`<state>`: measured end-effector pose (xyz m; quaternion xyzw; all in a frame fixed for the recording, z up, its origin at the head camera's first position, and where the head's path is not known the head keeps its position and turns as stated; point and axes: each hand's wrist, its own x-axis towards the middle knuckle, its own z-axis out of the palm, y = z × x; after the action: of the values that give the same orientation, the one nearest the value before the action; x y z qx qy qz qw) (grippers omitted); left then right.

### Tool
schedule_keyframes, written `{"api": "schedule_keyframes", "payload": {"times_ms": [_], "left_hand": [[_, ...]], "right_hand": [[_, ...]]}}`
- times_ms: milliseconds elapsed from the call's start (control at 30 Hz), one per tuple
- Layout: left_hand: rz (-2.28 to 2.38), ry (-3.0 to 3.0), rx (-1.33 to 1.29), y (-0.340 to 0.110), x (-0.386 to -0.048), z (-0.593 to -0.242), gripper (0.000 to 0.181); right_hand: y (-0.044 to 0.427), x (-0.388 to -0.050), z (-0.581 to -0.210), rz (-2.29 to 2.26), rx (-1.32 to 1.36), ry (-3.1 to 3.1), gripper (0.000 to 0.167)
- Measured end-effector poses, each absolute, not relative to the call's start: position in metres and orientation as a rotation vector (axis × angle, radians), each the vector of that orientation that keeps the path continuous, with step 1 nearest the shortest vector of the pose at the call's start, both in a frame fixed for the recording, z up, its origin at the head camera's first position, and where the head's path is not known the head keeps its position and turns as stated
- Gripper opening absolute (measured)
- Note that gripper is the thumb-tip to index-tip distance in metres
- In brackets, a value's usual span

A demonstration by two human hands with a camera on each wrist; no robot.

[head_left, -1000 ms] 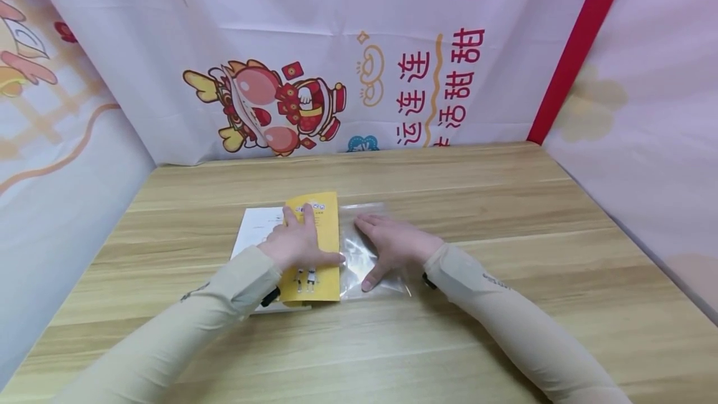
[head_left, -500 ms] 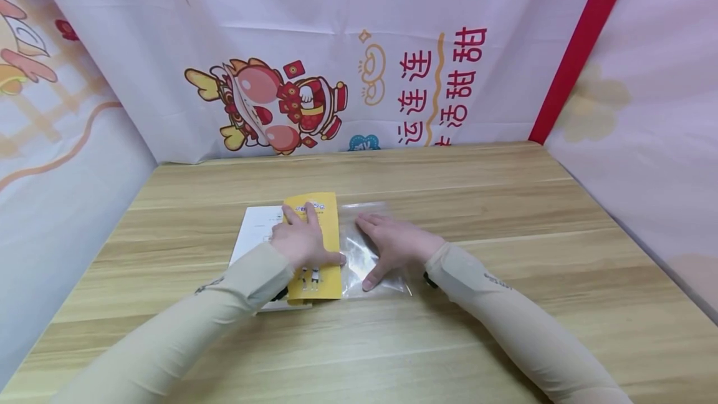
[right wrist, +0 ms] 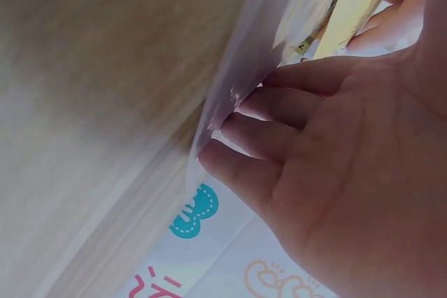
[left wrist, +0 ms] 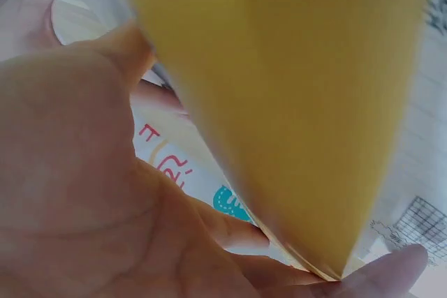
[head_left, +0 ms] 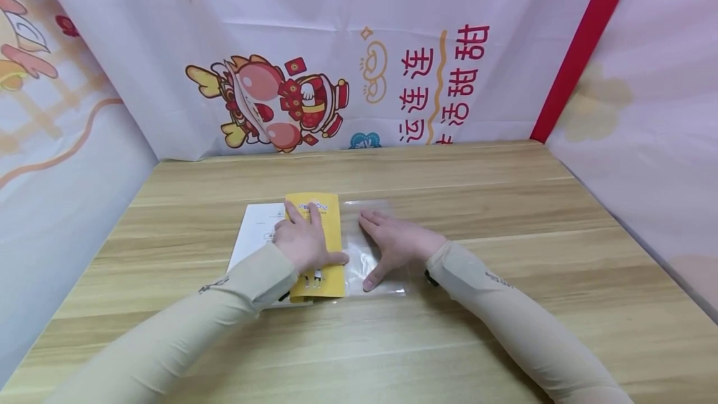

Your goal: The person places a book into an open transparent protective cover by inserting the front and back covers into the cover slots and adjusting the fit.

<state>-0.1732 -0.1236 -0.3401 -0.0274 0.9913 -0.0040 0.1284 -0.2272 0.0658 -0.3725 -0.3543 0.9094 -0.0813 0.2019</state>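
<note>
A booklet lies open in the head view, its yellow cover [head_left: 332,223] turned to the right and its white page [head_left: 252,229] showing on the left. My left hand [head_left: 303,245] rests spread on the yellow cover, the thumb reaching past its right edge. In the left wrist view the yellow cover [left wrist: 286,102] stands tilted beside the palm. To its right, a clear plastic sleeve [head_left: 353,276] adjoins the cover's edge. My right hand [head_left: 395,245] presses on the sleeve with fairly straight fingers. How far the cover sits inside the sleeve cannot be seen.
A wood-grain table [head_left: 449,341] spreads out under both arms. Printed white cloth [head_left: 336,11] hangs along the table's back, and more cloth hangs at both sides.
My left hand and wrist have shifted slightly to the right over the yellow cover. The sleeve's lower right corner sits a little differently. My right hand has stayed nearly in place.
</note>
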Motion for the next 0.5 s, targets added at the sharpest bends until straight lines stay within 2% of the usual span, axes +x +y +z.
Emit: {"api": "schedule_keyframes", "payload": {"times_ms": [267, 500], "left_hand": [[0.106, 2.752, 0.065, -0.134, -0.174, -0.33, 0.116], [0.111, 2.739, 0.217, -0.144, -0.178, -0.327, 0.119]], "right_hand": [[0.066, -0.226, -0.369, -0.213, -0.991, 2.531, 0.139], [0.067, -0.226, -0.369, -0.199, -0.989, 2.535, 0.139]]}}
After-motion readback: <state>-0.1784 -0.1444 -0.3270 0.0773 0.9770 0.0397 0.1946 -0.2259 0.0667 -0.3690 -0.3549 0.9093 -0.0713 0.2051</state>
